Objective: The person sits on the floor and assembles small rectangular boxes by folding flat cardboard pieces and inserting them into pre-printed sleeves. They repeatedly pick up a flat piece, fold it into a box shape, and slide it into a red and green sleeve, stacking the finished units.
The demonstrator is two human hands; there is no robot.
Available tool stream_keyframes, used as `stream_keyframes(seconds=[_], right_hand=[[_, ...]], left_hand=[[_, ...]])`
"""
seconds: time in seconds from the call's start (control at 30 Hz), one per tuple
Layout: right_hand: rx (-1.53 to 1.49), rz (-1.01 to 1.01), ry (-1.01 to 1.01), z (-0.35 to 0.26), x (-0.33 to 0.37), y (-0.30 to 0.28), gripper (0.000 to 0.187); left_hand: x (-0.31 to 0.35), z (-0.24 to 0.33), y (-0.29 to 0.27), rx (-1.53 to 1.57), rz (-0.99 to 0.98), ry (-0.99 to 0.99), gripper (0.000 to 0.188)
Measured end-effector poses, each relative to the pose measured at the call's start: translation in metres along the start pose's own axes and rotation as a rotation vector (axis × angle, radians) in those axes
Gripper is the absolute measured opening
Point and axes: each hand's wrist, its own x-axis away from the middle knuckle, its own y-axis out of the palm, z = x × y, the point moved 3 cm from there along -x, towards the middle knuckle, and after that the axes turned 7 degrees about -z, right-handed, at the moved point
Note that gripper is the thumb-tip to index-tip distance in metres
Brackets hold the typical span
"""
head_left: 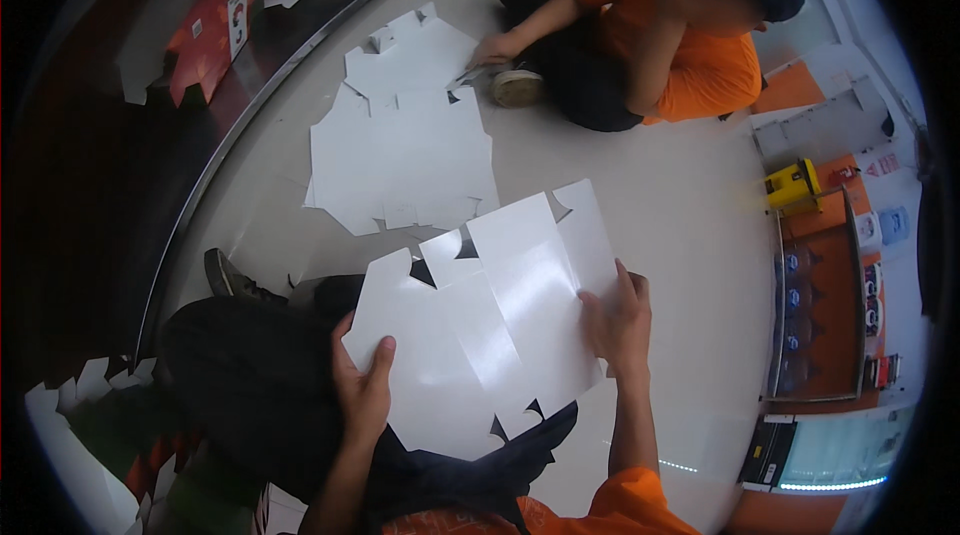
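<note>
Above my lap I hold a glossy white die-cut cardboard box blank (470, 325), unfolded, with crease lines and notched flaps. My left hand (365, 380) grips its left edge, thumb on top and fingers underneath. On the opposite edge, my right hand (620, 320) is closed, thumb on the white face and fingers behind. Just beyond it, more white box blanks (400, 150) lie stacked flat on the floor. A co-worker's hand (500, 48) rests at the far right edge of that stack, near what looks like a small tool.
A co-worker (670, 45) in an orange shirt sits on the floor at the far right. Along the left stands a dark raised surface (90, 205) bearing a red printed box blank (210, 35). Folded cardboard pieces (110, 435) lie lower left. A rack (815, 305) with water bottles stands right.
</note>
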Motion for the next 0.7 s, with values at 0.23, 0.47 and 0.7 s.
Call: stream_keyframes(seconds=[0.23,0.47,0.7], right_hand=[[0.037,-0.038,-0.056,0.000,-0.002,-0.006,0.052],[-0.018,-0.016,-0.007,0.004,-0.004,-0.004,0.040],[0.127,0.099,-0.284,-0.004,0.013,-0.017,0.039]], left_hand=[[-0.002,-0.010,-0.003,0.036,0.010,-0.048,0.046],[-0.007,-0.014,-0.007,0.319,-0.050,-0.061,0.043],[-0.006,-0.017,-0.011,0.304,-0.054,-0.057,0.044]])
